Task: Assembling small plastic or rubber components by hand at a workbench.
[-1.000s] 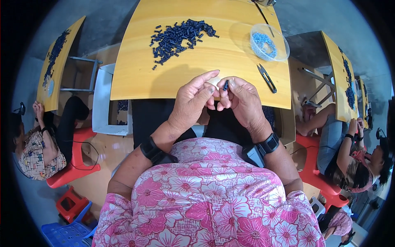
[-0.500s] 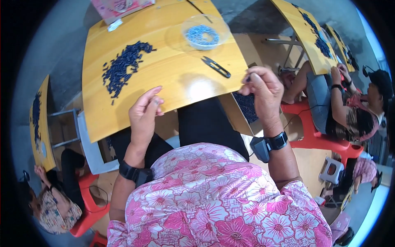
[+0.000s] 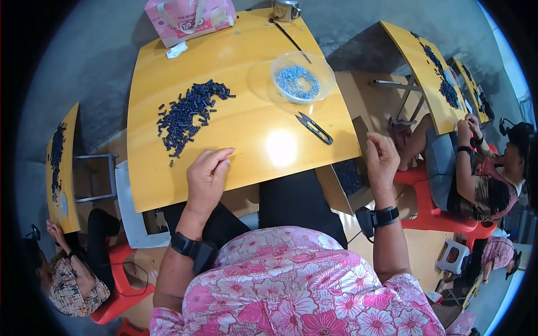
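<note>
My left hand [image 3: 207,176] is over the table's front edge, just below a pile of small dark blue cylindrical pieces [image 3: 188,115]. Its fingers are curled, with thumb and forefinger close together; anything between them is too small to make out. At the right front corner, my right hand [image 3: 383,162] hovers beside an open cardboard box [image 3: 336,187] containing dark pieces [image 3: 348,176]. Its fingers are loosely bent, and no piece shows in them. Black thread snips [image 3: 315,129] lie on the table near a clear round tub [image 3: 329,84] of small light blue pieces [image 3: 294,80].
A pink carton bag [image 3: 190,22], a metal mug [image 3: 286,10] and a thin black rod [image 3: 288,39] are at the far side of the yellow table [image 3: 241,134]. People sit at similar tables left and right, on red stools [image 3: 431,210].
The view has shifted, showing more of the table's far side. The dark piece seen in my right fingers is no longer visible there. My left thumb and forefinger have drawn closer together.
</note>
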### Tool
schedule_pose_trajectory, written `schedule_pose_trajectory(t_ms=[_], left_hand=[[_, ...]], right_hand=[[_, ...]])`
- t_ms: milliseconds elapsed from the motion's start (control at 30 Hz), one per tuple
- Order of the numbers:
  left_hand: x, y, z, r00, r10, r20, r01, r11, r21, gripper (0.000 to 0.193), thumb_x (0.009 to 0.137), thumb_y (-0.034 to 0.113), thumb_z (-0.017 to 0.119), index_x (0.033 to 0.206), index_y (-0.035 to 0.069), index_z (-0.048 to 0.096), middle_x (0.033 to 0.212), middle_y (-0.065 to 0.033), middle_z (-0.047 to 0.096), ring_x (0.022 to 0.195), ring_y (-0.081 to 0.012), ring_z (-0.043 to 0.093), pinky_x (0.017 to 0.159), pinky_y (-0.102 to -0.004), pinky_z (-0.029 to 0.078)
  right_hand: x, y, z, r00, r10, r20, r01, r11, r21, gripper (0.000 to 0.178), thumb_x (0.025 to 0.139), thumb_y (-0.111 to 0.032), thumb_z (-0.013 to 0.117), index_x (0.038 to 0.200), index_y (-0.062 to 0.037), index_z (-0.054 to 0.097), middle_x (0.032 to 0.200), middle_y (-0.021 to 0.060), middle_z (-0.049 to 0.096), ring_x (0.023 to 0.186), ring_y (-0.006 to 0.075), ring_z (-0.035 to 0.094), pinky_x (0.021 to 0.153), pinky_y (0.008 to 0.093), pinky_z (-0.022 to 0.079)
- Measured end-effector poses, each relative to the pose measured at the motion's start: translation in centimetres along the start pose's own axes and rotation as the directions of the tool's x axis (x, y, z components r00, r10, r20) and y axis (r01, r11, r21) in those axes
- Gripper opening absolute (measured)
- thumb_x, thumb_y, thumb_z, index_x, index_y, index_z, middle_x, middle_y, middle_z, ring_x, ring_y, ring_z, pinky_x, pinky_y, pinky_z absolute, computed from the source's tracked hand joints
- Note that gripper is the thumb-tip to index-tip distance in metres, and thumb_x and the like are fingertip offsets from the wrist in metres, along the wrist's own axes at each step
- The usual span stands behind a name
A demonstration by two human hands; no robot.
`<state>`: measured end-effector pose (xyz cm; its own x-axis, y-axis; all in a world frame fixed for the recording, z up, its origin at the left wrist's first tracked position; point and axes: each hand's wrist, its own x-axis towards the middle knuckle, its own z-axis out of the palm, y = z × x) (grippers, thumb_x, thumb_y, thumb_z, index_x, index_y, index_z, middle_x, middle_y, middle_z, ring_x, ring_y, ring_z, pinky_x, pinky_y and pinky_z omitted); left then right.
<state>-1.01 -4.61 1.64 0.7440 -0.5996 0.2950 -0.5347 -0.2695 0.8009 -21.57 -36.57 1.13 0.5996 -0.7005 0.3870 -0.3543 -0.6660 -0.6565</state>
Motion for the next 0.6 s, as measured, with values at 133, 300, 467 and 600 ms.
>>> schedule_pose_trajectory(t_ms=[133,300,467,600], left_hand=[[-0.2,-0.8,0.5,1.000,0.006,-0.012,-0.006,1.000,0.013,0.022,0.083,-0.004,0.061,0.103,0.000,0.070,0.084,-0.0109,0.065,0.076,-0.0209,0.062,0.070,-0.0289,0.049],[0.0,-0.9,0.8,1.000,-0.001,-0.016,0.001,1.000,0.003,0.021,0.082,-0.004,0.062,0.101,0.000,0.070,0.084,-0.0113,0.065,0.075,-0.0213,0.063,0.069,-0.0295,0.049],[-0.3,-0.9,0.6,1.000,-0.025,-0.010,0.025,1.000,-0.011,0.021,0.082,-0.004,0.062,0.101,0.000,0.070,0.084,-0.0116,0.065,0.075,-0.0213,0.063,0.068,-0.0295,0.049],[-0.1,-0.7,0.6,1.000,-0.014,0.012,0.014,0.999,-0.049,0.020,0.082,-0.004,0.062,0.100,0.000,0.070,0.084,-0.0122,0.065,0.074,-0.0226,0.063,0.068,-0.0302,0.050]], right_hand=[[4.9,-7.1,1.3,0.952,-0.296,0.082,0.291,0.954,0.066,0.020,0.088,0.003,0.056,0.102,-0.0031,0.067,0.092,0.0140,0.065,0.085,0.0302,0.065,0.076,0.0366,0.051],[10.2,-8.9,6.4,0.805,-0.489,0.334,0.495,0.866,0.075,0.021,0.091,-0.004,0.051,0.105,-0.0043,0.066,0.101,0.0159,0.064,0.094,0.0364,0.062,0.081,0.0412,0.050],[12.6,-9.8,8.7,0.705,-0.313,0.636,0.486,0.867,-0.112,0.060,0.086,-0.050,0.066,0.124,-0.0035,0.059,0.118,0.0184,0.060,0.110,0.0377,0.059,0.092,0.0422,0.049],[13.4,-9.3,9.6,0.650,-0.288,0.704,0.517,0.846,-0.131,0.085,0.073,-0.068,0.068,0.129,-0.0037,0.055,0.124,0.0185,0.057,0.115,0.0381,0.056,0.096,0.0432,0.047]])
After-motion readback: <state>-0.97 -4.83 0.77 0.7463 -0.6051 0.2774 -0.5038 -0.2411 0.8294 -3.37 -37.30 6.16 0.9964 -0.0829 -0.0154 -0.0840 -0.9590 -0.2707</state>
